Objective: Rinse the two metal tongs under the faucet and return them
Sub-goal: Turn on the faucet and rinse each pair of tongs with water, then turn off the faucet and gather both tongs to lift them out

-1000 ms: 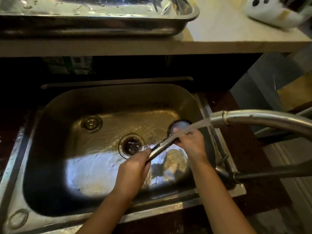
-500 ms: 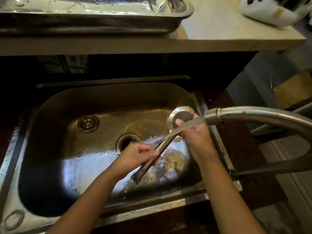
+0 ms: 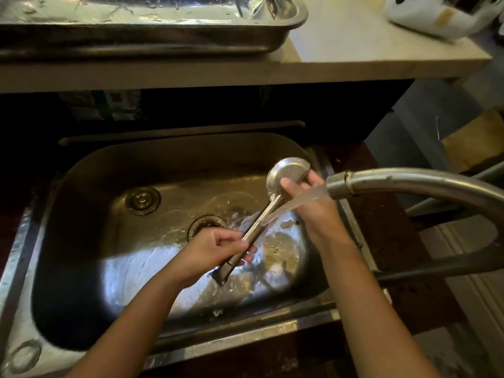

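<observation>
One pair of metal tongs (image 3: 261, 219) with round, disc-shaped heads slants across the right half of the steel sink (image 3: 90, 186). My left hand (image 3: 218, 248) grips its handle end low over the basin. My right hand (image 3: 311, 203) holds the round head, thumb pressed on the disc. Water streams from the faucet spout (image 3: 387, 184) at the right, crosses my right hand and hits the tong arms. More metal utensils (image 3: 261, 6), perhaps the second tongs, lie in the tray above; I cannot tell.
A large wet steel tray (image 3: 152, 36) sits on the pale counter (image 3: 354, 47) behind the sink. A white object (image 3: 433, 15) stands at the counter's far right. The drain (image 3: 207, 223) and a round plug (image 3: 141, 200) are in the basin floor.
The tongs tilted up: the round head rose toward the sink's right rim with my right hand, while my left hand slid lower along the handle. Water now runs over the arms.
</observation>
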Demonstrator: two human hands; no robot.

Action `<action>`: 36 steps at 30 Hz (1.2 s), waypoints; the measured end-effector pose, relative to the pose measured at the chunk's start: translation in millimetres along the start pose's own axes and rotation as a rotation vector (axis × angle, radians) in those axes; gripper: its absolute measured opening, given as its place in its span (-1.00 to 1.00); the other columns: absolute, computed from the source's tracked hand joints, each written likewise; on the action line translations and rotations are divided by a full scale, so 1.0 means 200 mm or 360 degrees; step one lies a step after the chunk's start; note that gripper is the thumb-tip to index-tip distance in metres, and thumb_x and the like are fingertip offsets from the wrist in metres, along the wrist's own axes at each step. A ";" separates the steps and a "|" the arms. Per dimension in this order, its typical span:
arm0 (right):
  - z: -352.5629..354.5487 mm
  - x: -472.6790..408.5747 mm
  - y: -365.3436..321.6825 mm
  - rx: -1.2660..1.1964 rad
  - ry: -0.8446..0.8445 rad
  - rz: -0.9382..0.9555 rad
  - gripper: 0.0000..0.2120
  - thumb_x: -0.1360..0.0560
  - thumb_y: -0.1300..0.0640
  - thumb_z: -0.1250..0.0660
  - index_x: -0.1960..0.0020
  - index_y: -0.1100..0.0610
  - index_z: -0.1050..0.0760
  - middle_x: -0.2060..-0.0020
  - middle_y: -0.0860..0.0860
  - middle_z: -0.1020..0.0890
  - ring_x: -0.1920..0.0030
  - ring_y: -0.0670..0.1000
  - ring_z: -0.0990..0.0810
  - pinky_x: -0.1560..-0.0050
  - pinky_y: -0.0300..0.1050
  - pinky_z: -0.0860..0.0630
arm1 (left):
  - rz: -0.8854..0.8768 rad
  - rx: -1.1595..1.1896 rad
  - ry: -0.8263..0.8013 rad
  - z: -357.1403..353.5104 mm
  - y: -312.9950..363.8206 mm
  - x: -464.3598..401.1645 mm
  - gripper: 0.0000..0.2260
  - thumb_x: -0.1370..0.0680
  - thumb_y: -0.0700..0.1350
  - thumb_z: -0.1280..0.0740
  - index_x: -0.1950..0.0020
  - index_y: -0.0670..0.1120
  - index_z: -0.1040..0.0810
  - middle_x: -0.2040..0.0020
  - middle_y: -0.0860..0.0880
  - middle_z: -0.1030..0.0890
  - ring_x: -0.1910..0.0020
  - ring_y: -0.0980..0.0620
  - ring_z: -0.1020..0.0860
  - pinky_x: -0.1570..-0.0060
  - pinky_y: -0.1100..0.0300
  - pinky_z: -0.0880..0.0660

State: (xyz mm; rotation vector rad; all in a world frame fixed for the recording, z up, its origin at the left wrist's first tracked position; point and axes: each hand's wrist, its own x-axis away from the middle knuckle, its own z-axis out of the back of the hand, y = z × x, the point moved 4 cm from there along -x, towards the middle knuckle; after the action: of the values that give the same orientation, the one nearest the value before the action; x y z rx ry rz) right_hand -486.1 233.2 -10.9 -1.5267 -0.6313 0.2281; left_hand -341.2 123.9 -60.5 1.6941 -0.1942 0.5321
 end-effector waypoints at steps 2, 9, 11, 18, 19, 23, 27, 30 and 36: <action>0.00 -0.02 -0.04 0.0056 -0.0071 0.0035 -0.82 -0.42 0.15 -0.41 0.11 -0.14 -0.59 -0.03 0.09 -0.65 -0.06 0.06 -0.62 -0.06 -0.04 -0.55 | 0.0031 0.0117 -0.0013 -0.02 -0.02 0.00 -0.84 -0.52 -0.21 -0.27 0.05 -0.09 -0.65 0.13 0.00 -0.73 0.17 0.11 -0.67 0.22 0.32 -0.59; 0.13 0.21 -0.10 0.1120 0.0450 0.0097 -0.77 -0.49 0.09 -0.24 -0.10 0.17 -0.47 0.00 0.16 -0.61 -0.09 0.18 -0.55 -0.04 0.07 -0.49 | 0.0084 0.0444 0.0102 -0.10 0.01 -0.07 -0.71 -0.28 0.01 -0.41 0.08 -0.11 -0.69 -0.03 -0.24 -0.65 0.00 -0.15 -0.56 -0.12 -0.07 -0.46; 0.17 0.36 -0.12 0.1649 0.0604 0.0283 -0.74 -0.48 0.10 -0.26 -0.16 0.11 -0.47 -0.10 0.08 -0.56 -0.18 0.10 -0.47 -0.05 -0.05 -0.40 | 0.0086 0.0523 0.0118 -0.11 0.00 -0.09 -0.78 -0.31 -0.02 -0.41 0.12 -0.08 -0.69 0.04 -0.16 -0.68 0.01 -0.15 -0.55 -0.12 -0.10 -0.46; 0.21 0.54 0.02 0.2155 0.0423 0.0119 -0.50 -0.45 0.05 -0.32 -0.35 0.04 -0.30 -0.33 0.09 -0.37 -0.33 0.09 -0.28 -0.27 0.04 -0.38 | 0.0147 0.0695 0.0075 -0.11 -0.04 -0.12 -0.78 -0.36 -0.09 -0.37 0.05 -0.11 -0.67 0.09 -0.13 -0.63 0.14 -0.01 -0.56 0.07 0.05 -0.49; 0.21 0.54 0.03 0.2154 0.0427 0.0133 -0.49 -0.43 0.06 -0.34 -0.35 0.04 -0.30 -0.33 0.10 -0.36 -0.34 0.10 -0.28 -0.27 0.05 -0.38 | 0.0159 0.0717 0.0080 -0.11 -0.04 -0.12 -0.78 -0.34 -0.08 -0.38 0.07 -0.10 -0.68 0.12 -0.11 -0.65 0.17 0.00 -0.58 0.08 0.07 -0.52; 0.24 0.55 0.01 0.2017 0.0565 0.0130 -0.49 -0.42 0.10 -0.36 -0.34 0.09 -0.32 -0.33 0.19 -0.32 -0.33 0.18 -0.31 -0.20 0.08 -0.44 | 0.0158 0.0777 0.0075 -0.11 -0.05 -0.14 -0.78 -0.29 -0.05 -0.42 0.12 -0.08 -0.69 0.19 -0.08 -0.69 0.26 0.03 -0.62 0.23 0.17 -0.59; 0.23 0.54 0.02 0.1904 0.0511 0.0086 -0.47 -0.46 0.08 -0.32 -0.39 0.05 -0.26 -0.31 0.14 -0.33 -0.28 0.15 -0.35 -0.18 0.06 -0.43 | 0.0158 0.0813 0.0097 -0.10 -0.05 -0.15 -0.71 -0.32 -0.02 -0.43 0.02 -0.12 -0.67 0.17 -0.09 -0.69 0.23 0.04 -0.63 0.20 0.17 -0.61; 0.22 0.57 0.02 0.1838 0.0493 0.0107 -0.46 -0.45 0.08 -0.32 -0.39 0.03 -0.26 -0.30 0.13 -0.35 -0.31 0.13 -0.31 -0.22 0.06 -0.39 | 0.0148 0.0893 0.0094 -0.11 -0.06 -0.16 -0.70 -0.32 -0.04 -0.43 0.01 -0.14 -0.66 0.17 -0.10 -0.68 0.24 0.04 -0.63 0.23 0.17 -0.61; 0.14 0.71 0.09 0.1940 0.0468 0.0238 -0.49 -0.35 0.13 -0.43 -0.28 0.09 -0.41 -0.17 0.14 -0.53 -0.37 0.20 -0.20 -0.33 0.27 -0.29 | 0.0161 0.0967 0.0177 -0.13 -0.08 -0.14 -0.81 -0.30 -0.07 -0.41 0.17 -0.13 -0.68 0.22 -0.07 -0.72 0.23 0.05 -0.67 0.29 0.20 -0.62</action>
State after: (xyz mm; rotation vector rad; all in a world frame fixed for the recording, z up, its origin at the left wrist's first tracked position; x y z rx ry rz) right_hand -379.2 331.5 3.4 -0.4009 -0.0584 0.3962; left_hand -366.6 147.9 -84.3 2.2423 -0.0355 0.8157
